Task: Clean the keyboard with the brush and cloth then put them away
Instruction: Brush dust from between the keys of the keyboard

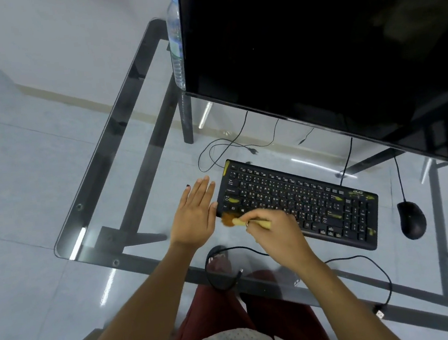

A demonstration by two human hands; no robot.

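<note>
My right hand is closed around the pale handle of the brush, just below the centre of the frame; the brown bristles point left and sit blurred at the lower left corner of the keyboard. My left hand lies flat and empty, fingers together and extended, on the glass table just beside the keyboard's left edge, thumb touching or nearly touching that edge. The keyboard is black, set at a slant across the centre of the frame, with yellowish smears on several keys and along its upper left corner. A black mouse lies to the right of the keyboard, apart from it, its cable running up toward the monitor. The monitor is dark and fills the upper right. A clear plastic bottle stands at the monitor's left edge, partly hidden behind it. Another loose black cable curls over the glass at lower right. No cloth is visible to me.
</note>
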